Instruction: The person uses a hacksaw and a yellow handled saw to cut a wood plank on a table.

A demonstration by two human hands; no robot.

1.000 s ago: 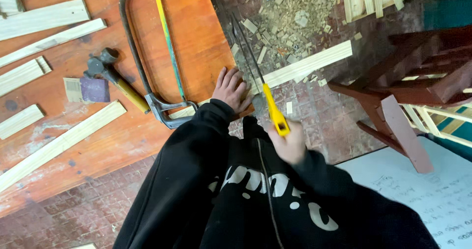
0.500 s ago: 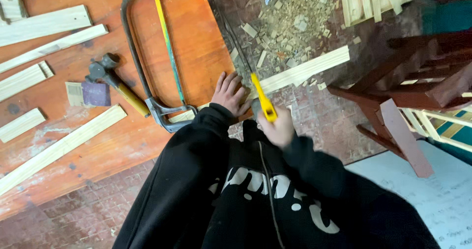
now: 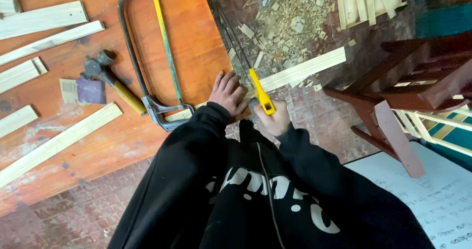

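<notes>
Here the work surface is an orange-brown wooden board (image 3: 196, 42) lying on a reddish brick-patterned floor (image 3: 83, 214). At its right edge the left hand (image 3: 227, 92) lies flat, fingers spread, pressing down a long pale wooden strip (image 3: 300, 72) that juts off the board over the floor. The right hand (image 3: 273, 121) is clenched round the yellow handle of a small saw (image 3: 259, 95), whose dark blade runs up across the strip just beside the left hand's fingers.

Near that edge a large hacksaw (image 3: 147, 57) with a green-yellow blade rests on the board, its grey grip just beside the left sleeve. Further left lie a hammer (image 3: 110, 79) with a yellow handle and a purple-and-tan sheet of sandpaper (image 3: 82, 91). Pale wooden slats (image 3: 54, 145) are scattered along the board's left side.

Beyond the right edge, offcuts and sawdust (image 3: 290, 17) litter the floor. A dark red wooden stool (image 3: 408, 86) stands at the right, with a white sheet bearing handwriting (image 3: 432, 200) at the lower right corner.
</notes>
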